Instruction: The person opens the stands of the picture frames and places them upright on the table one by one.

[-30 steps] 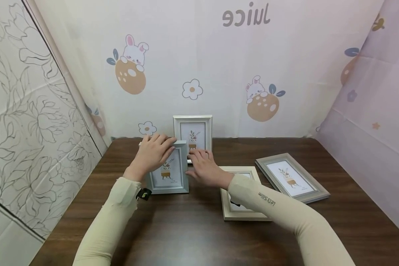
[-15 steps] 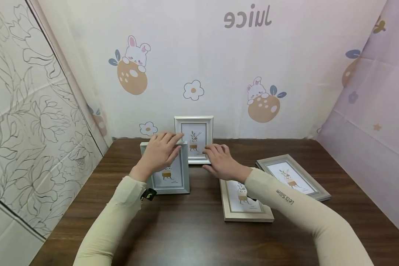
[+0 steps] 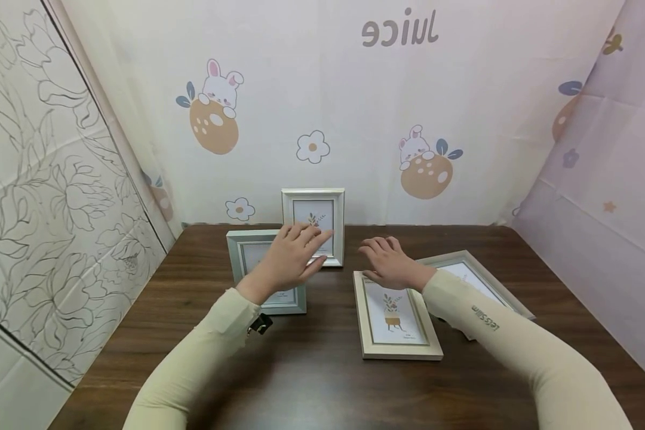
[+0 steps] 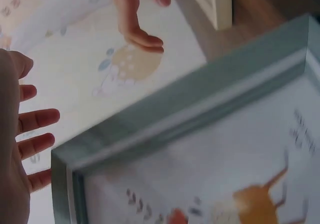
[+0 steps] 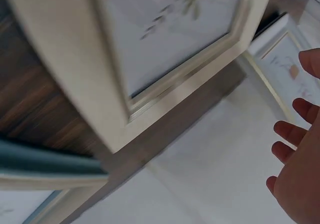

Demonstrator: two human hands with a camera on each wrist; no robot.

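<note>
Green frame (image 3: 254, 255) is standing left on bench (image 3: 301, 370); left hand (image 3: 287, 260), spread, is hovering at its right side. White frame (image 3: 313, 210) is standing far. Right hand (image 3: 391, 264), spread, is hovering by cream frame (image 3: 393, 316); grey frame (image 3: 475, 276) is lying right.

Four picture frames (image 3: 398, 316) on table (image 3: 312, 382)

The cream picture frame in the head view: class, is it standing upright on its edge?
No, the cream picture frame lies flat on the brown table with its plant picture facing up.
</note>
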